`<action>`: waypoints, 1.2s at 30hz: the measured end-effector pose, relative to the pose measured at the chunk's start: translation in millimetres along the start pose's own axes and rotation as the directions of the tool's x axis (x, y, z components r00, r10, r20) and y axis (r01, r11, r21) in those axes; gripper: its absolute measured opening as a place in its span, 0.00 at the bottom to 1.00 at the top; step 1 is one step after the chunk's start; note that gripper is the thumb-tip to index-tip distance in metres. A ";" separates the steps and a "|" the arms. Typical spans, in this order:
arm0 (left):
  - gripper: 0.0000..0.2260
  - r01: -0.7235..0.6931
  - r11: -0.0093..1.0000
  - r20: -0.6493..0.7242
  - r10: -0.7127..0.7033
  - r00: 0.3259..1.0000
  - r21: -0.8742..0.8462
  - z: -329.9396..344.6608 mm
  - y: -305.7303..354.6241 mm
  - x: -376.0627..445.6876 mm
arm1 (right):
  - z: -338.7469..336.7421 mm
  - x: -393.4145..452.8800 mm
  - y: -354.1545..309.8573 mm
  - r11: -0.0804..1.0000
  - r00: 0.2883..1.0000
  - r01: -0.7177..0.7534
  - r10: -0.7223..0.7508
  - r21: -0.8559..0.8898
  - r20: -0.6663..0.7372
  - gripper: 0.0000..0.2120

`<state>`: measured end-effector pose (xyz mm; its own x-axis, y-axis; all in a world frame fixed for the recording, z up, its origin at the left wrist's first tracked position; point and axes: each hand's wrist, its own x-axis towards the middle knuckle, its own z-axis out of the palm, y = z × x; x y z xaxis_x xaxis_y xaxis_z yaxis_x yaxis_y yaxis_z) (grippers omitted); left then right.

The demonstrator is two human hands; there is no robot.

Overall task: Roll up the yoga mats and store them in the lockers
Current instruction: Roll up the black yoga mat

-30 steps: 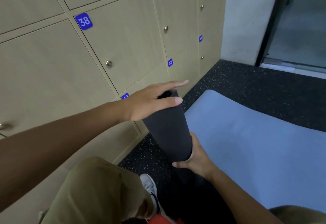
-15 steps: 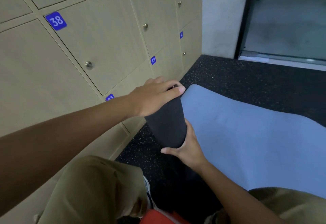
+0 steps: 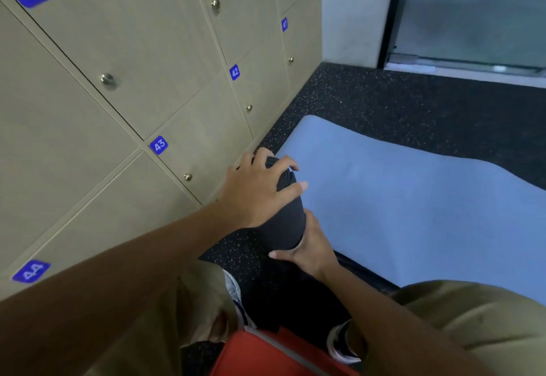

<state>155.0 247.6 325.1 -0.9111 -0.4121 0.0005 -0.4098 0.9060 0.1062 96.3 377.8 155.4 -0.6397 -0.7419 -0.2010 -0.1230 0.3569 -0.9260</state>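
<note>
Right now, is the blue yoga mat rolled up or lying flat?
Lying flat. The blue yoga mat is spread out on the speckled floor, with no curl along its visible edges. Only the black mat is rolled.

On your left you see a wall of beige doors with round metal knobs and blue number plates. The floor is black with light speckles. A grey wall stands beside a dark-framed glass door.

1. Dark speckled floor, running along the wall.
2. Pale wall column in the far corner.
3. Glass door, dark frame, beside the column.
4. Orange item at bottom edge; identity unclear.
</note>
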 end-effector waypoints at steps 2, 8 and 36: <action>0.22 0.008 1.000 -0.003 -0.008 1.000 -0.021 1.7 0.0 7.4 | -0.4 2.7 1.4 0.999 1.000 -0.020 0.021 0.026 -0.015 0.53; 0.20 0.032 0.999 0.028 -0.031 0.999 -0.043 1.8 -1.0 18.8 | -0.9 7.5 0.7 0.999 0.999 -0.040 0.040 0.031 -0.010 0.53; 0.21 0.368 0.924 0.122 -0.356 0.927 -0.100 -140.6 -188.0 -46.7 | 48.7 34.7 -68.4 0.908 0.954 0.215 -0.116 -0.359 0.276 0.39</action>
<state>280.9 83.0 444.8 -0.7039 -0.6923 -0.1591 -0.7097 0.6761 0.1979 119.5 300.1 196.2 -0.3866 -0.9061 -0.1721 -0.5218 0.3687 -0.7692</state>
